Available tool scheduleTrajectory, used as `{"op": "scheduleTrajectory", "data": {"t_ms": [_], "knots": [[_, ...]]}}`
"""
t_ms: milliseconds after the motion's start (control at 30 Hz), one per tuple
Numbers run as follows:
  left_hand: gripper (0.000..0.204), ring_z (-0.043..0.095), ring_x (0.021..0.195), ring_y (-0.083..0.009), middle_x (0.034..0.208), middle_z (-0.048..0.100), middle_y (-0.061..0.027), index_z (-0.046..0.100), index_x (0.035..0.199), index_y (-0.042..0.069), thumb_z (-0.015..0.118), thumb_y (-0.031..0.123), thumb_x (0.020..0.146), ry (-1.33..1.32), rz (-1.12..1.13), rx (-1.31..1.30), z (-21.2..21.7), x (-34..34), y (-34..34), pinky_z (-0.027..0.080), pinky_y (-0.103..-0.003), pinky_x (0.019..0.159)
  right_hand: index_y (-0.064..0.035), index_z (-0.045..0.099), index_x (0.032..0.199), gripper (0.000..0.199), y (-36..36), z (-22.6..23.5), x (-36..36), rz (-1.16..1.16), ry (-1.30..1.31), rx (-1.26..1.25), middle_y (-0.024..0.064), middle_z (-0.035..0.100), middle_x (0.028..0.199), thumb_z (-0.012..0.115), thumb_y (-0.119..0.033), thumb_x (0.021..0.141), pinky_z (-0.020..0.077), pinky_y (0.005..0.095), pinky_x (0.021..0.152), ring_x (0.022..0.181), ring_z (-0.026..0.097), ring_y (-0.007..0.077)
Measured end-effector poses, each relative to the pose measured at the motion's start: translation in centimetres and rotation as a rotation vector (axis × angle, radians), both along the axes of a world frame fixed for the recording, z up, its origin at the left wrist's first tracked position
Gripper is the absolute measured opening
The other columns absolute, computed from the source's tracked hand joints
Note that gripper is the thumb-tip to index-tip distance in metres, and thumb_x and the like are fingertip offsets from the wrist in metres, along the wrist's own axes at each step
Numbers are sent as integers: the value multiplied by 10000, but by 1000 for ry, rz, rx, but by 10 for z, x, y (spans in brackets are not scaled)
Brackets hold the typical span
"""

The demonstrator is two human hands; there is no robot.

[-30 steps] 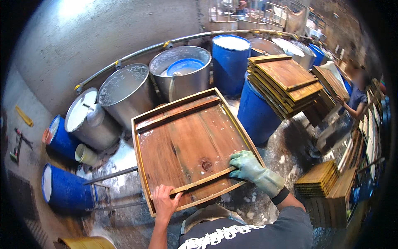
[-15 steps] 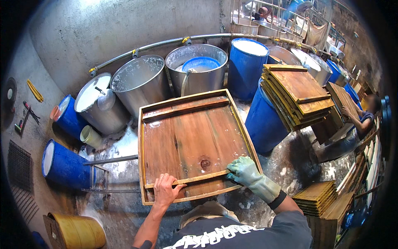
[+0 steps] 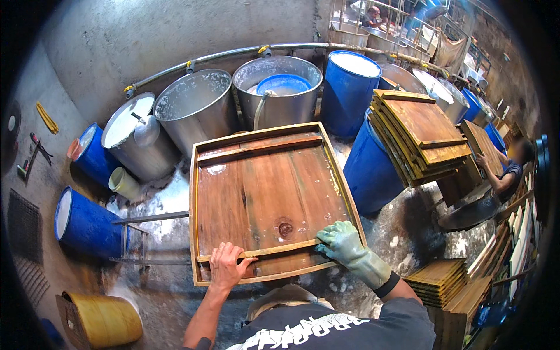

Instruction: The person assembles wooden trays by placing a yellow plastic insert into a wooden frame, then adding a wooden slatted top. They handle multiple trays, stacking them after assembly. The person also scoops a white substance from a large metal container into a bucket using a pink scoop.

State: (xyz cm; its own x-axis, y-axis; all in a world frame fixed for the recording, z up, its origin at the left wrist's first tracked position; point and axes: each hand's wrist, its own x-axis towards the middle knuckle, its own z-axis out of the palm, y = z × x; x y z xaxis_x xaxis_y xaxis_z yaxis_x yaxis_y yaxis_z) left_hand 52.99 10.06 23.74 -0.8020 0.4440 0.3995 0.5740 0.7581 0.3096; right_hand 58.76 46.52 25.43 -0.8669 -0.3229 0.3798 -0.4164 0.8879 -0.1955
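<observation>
Grasping the near batten (image 3: pixel 286 248) — left hand (image 3: pixel 226 265) bare, right hand (image 3: pixel 350 248) gloved — a person (image 3: pixel 361 331) faces a board (image 3: pixel 262 204) inside a wooden frame (image 3: pixel 194 221).

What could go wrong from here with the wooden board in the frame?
1. The board looks wet, so the gloved right hand might slip on the near batten.
2. The left hand is bare; that wooden batten could leave splinters.
3. The floor looks wet and splotched, so footing may be poor.

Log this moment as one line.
left grip: bare, on near batten | right grip: gloved, at batten's right end | wooden board: inside square wooden frame
</observation>
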Motion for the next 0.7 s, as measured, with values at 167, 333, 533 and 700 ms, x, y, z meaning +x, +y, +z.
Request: {"op": "scheduleTrajectory", "data": {"t_ms": [167,333,533,700], "knots": [[393,608,853,-308,821,609,-82,704,824,78,923,375,688,21,0,30,2,0,0,459,-440,739,-173,735,910,233,3,2,0,19,-15,-23,20,710,867,810,-358,789,493,427,722,812,662,265],[398,622,870,-305,844,633,-76,720,841,86,909,406,702,24,29,52,3,3,-3,471,-438,758,-171,734,912,231,2,5,-1,21,-13,-11,36,720,876,803,-363,804,504,434,726,823,672,276],[402,630,980,-309,979,661,-84,722,934,71,822,450,846,-53,71,95,17,-3,-28,496,-447,862,-143,713,862,243,2,15,-4,53,-43,-21,78,702,814,822,-342,778,508,464,716,798,666,316],[396,604,1143,-368,1215,645,-163,679,1139,28,731,370,947,-43,268,232,16,-3,-75,471,-478,996,-144,710,799,259,1,40,-9,73,-77,-7,65,688,765,863,-339,726,516,443,707,769,669,304]]}}
